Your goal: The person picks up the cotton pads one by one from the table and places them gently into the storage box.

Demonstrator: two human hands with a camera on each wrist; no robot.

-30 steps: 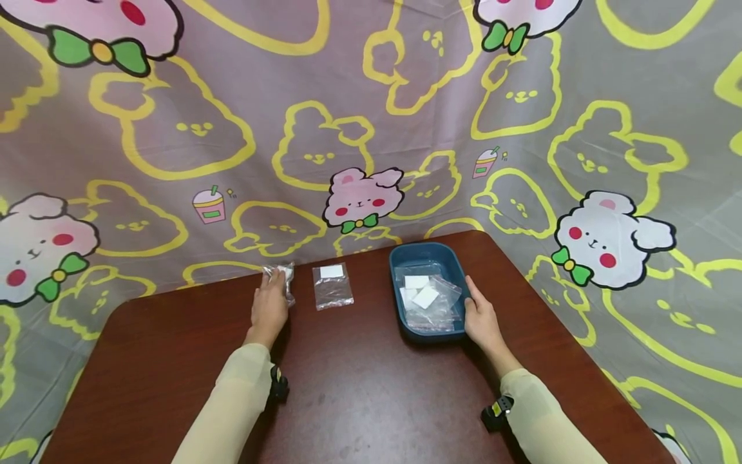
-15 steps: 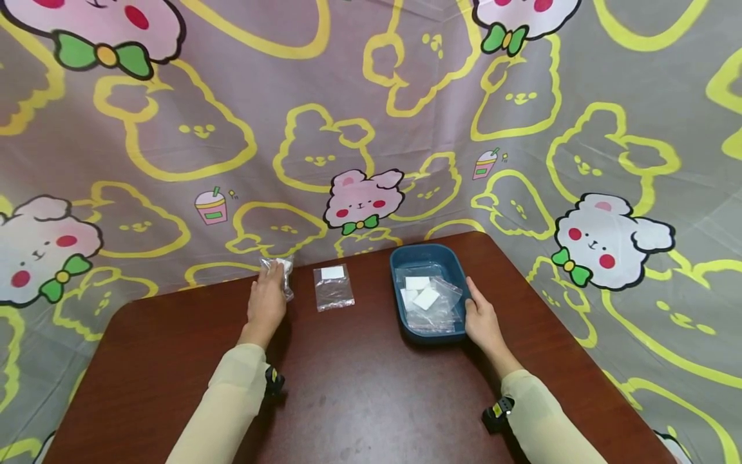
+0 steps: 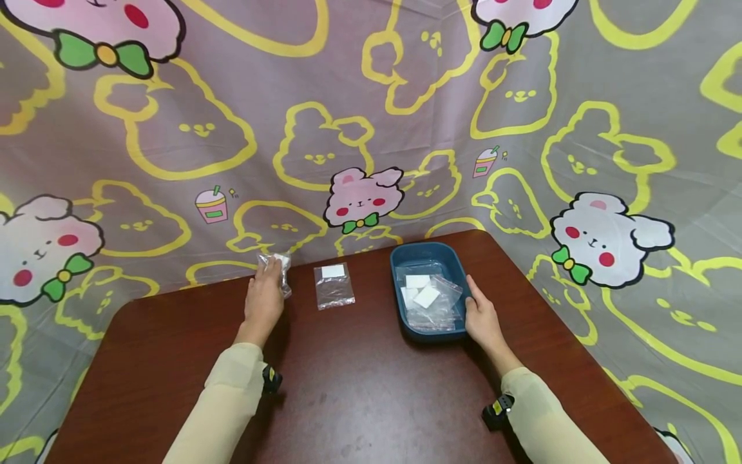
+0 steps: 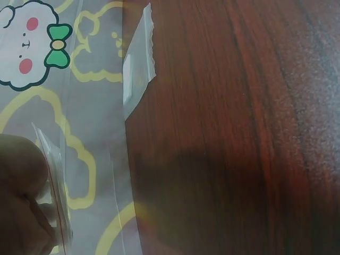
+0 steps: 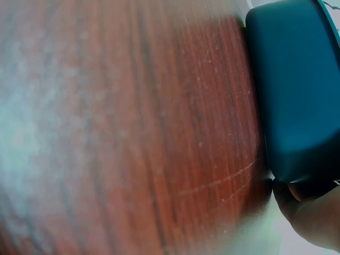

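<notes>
My left hand (image 3: 263, 303) grips a clear zip bag (image 3: 283, 276) with something white in it, at the table's back left. In the left wrist view the bag (image 4: 57, 183) stands on edge beside the thumb and fingers; part of it is hidden by the hand. To its right a second clear bag (image 3: 334, 295) with a white card lies flat. My right hand (image 3: 482, 317) holds the right side of a blue bin (image 3: 396, 265), thumb up by the rim. Several clear bags (image 3: 430, 316) with white cards overlap inside the bin. The right wrist view shows the bin's outer wall (image 5: 297, 90).
The brown wooden table (image 3: 348, 399) has rounded back corners. A grey cloth curtain (image 3: 278, 77) printed with cartoon animals hangs right behind its back edge and along its right side.
My left hand and its bag have shifted slightly left and toward the back edge. My right hand and the bin have stayed in place.
</notes>
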